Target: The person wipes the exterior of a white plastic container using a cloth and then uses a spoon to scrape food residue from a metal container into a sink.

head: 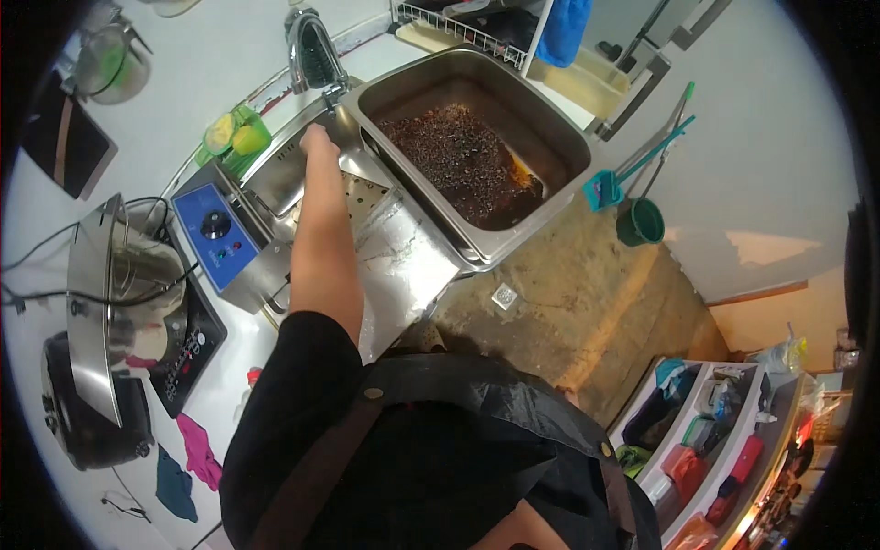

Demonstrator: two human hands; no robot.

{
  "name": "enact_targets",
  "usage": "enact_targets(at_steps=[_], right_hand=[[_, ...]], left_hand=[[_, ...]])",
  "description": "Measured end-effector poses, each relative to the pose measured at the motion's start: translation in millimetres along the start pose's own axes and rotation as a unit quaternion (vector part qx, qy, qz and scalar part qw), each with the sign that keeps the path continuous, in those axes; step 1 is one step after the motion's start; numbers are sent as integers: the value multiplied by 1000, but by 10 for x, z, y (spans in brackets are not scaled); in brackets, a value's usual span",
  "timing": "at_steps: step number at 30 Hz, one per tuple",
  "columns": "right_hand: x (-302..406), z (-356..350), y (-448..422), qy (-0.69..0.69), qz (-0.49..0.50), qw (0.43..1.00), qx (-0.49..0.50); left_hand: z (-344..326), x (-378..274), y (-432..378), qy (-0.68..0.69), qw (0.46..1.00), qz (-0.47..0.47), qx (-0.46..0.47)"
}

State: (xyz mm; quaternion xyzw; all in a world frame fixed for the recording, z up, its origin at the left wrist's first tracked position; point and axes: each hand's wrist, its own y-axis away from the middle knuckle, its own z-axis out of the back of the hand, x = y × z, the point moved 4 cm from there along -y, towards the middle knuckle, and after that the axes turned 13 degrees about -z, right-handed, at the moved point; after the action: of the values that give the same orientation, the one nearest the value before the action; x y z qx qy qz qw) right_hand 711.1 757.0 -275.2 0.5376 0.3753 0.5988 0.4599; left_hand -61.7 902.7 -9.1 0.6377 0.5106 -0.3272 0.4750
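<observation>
My left hand (319,139) reaches out over the stainless steel sink (275,175), near its far rim and just below the chrome faucet (309,48). Its fingers look curled, but the picture does not settle whether they hold anything. Under my forearm, a perforated metal sheet (364,196) lies partly in the sink. To the right, a deep stainless steel pan (550,130) rests across the sink unit. Dark brown, bubbly liquid (454,158) with an orange oily patch covers the pan's bottom. My right hand is out of view.
Left of the sink stands an electric appliance with a blue control panel (216,234). A green sponge holder (247,148) sits behind it. Farther left are an induction cooktop (196,357) and a black pot (96,412). A green bucket (641,223) stands on the floor.
</observation>
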Motion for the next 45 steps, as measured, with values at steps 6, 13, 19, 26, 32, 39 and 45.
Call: enact_targets(at_steps=[6, 13, 19, 26, 32, 39, 45], right_hand=[[1699, -319, 595, -8, 212, 977, -11], [3882, -1638, 2308, -21, 435, 858, 271], [4194, -2256, 2610, -66, 321, 868, 374], [3899, -2515, 3318, -57, 349, 831, 431], [4148, -2423, 2952, -39, 323, 797, 509], [4105, -2499, 3261, -76, 318, 798, 506], [3995, -2546, 3194, -34, 340, 752, 564]], left_hand=[[105, 219, -93, 24, 999, -8, 45], [179, -295, 1014, 6, 980, 11, 200], [400, -687, 1909, -76, 947, -129, 285], [319, -589, 2375, 22, 944, -89, 317], [449, -562, 2377, -13, 928, -227, 296], [690, -781, 2534, -43, 958, -122, 255], [637, -719, 2708, -86, 946, -127, 286]])
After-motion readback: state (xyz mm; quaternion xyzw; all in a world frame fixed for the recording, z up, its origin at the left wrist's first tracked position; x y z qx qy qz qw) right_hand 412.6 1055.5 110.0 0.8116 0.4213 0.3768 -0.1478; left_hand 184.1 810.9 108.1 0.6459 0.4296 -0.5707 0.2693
